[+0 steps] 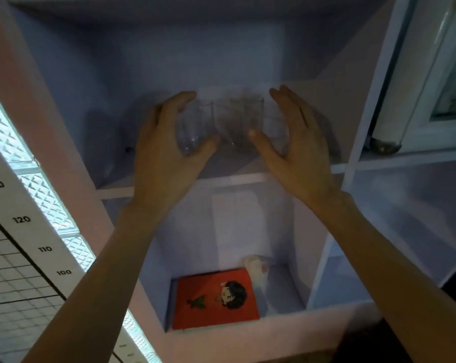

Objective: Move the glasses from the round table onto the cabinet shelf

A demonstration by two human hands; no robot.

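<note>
A row of clear glasses stands on the cabinet shelf. My left hand curls round the left glass, fingers behind it and thumb at its base in front. The middle glasses stand between my hands, untouched. My right hand is spread beside the right glass. Its fingers are nearly straight along the far side of that glass and its thumb lies a little in front. The round table is out of view.
The compartment below holds a red book lying flat and a small white object. A height chart and glass-block wall run along the left. Right of the cabinet's upright stands a glass-door unit.
</note>
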